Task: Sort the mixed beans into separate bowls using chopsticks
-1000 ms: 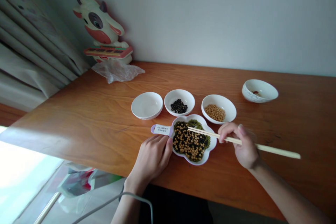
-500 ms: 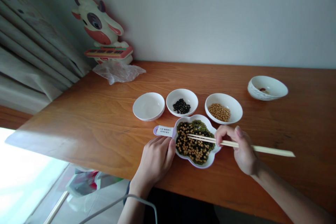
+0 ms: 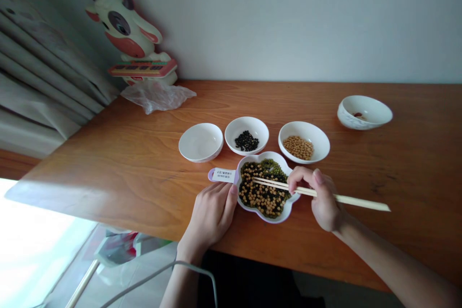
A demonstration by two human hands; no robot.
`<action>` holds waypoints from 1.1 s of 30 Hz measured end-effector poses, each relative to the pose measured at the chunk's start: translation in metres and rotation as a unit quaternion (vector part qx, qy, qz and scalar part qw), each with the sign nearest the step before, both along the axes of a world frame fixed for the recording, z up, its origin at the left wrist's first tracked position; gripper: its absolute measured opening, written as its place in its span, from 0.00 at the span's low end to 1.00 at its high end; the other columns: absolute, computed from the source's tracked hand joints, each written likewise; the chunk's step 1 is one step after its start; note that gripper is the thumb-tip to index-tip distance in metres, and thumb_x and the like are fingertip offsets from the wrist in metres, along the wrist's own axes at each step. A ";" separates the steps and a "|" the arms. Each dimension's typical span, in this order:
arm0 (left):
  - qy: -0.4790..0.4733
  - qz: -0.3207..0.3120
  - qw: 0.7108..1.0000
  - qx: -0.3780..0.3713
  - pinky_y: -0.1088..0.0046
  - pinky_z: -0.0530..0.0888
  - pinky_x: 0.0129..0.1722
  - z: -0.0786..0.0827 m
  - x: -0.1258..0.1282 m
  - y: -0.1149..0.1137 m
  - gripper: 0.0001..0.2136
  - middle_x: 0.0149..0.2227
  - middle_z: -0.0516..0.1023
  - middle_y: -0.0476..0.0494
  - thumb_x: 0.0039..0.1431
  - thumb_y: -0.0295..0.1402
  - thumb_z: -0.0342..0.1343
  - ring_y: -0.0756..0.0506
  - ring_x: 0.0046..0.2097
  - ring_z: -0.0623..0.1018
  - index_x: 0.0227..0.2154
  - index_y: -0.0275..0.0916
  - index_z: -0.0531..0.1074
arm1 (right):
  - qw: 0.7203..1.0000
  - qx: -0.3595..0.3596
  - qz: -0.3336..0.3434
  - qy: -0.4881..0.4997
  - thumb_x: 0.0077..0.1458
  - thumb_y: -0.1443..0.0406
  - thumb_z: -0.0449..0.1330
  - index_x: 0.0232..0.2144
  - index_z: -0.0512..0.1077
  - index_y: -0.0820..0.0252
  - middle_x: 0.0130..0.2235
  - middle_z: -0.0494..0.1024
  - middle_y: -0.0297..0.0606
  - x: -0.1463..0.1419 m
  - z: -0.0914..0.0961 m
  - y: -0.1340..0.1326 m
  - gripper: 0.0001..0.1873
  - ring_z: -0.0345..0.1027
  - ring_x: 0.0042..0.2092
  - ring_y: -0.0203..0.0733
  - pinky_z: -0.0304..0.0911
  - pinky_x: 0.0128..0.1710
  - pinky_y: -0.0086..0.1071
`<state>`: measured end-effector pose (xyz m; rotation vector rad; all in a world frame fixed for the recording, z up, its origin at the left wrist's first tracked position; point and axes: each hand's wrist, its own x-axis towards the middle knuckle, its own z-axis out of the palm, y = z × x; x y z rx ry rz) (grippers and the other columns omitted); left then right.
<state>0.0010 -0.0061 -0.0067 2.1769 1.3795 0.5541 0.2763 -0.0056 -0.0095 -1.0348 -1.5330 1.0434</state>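
My right hand [image 3: 321, 197] grips a pair of pale wooden chopsticks [image 3: 355, 200], their tips down among the beans in a white, flower-shaped dish [image 3: 288, 207] with a lilac rim. Mixed tan, black and green beans [image 3: 265, 197] cover the bottom of that dish; whether a bean is between the tips I cannot tell. Resting on the table, my left hand [image 3: 212, 211] has its fingers bent at the dish's labelled handle [image 3: 223, 175] and its thumb against the rim. Behind the dish stand a white bowl of black beans [image 3: 246, 140] and one of tan beans [image 3: 299, 147].
Left of the black beans stands a bare white bowl [image 3: 200, 142]. Farther right is a bowl [image 3: 364, 112] with a few reddish-brown bits. A cow-shaped toy keyboard [image 3: 142, 67] and a clear plastic bag [image 3: 159, 97] sit at the back left. A grey cable [image 3: 144, 285] crosses my left forearm.
The chopstick tips have shifted slightly left within the dish, with my right hand following. The whole view has also moved a little. My left hand keeps its place at the handle.
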 end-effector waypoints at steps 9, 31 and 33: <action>0.002 0.005 1.000 0.007 0.68 0.64 0.38 0.000 0.000 0.000 0.17 0.32 0.74 0.47 0.77 0.36 0.39 0.45 0.35 0.71 0.29 0.42 0.59 | 1.000 0.008 0.000 -0.014 0.72 0.46 0.37 0.28 0.72 0.56 0.29 0.72 0.36 -0.002 -0.002 0.000 0.35 0.65 0.33 0.42 0.58 0.35 0.37; 0.020 0.013 1.000 0.019 0.68 0.66 0.38 0.003 0.004 -0.001 0.17 0.30 0.72 0.46 0.77 0.36 0.39 0.45 0.33 0.71 0.28 0.42 0.60 | 0.977 0.147 0.045 -0.151 0.74 0.56 0.42 0.36 0.72 0.53 0.35 0.78 0.37 -0.007 0.009 0.005 0.22 0.70 0.41 0.47 0.56 0.48 0.47; 0.021 0.013 1.000 0.018 0.68 0.66 0.39 0.003 0.005 -0.001 0.17 0.30 0.73 0.46 0.77 0.36 0.39 0.45 0.33 0.72 0.28 0.42 0.61 | 0.973 0.162 0.052 -0.156 0.74 0.58 0.42 0.34 0.72 0.53 0.34 0.78 0.37 -0.004 0.009 0.004 0.22 0.70 0.39 0.47 0.56 0.47 0.47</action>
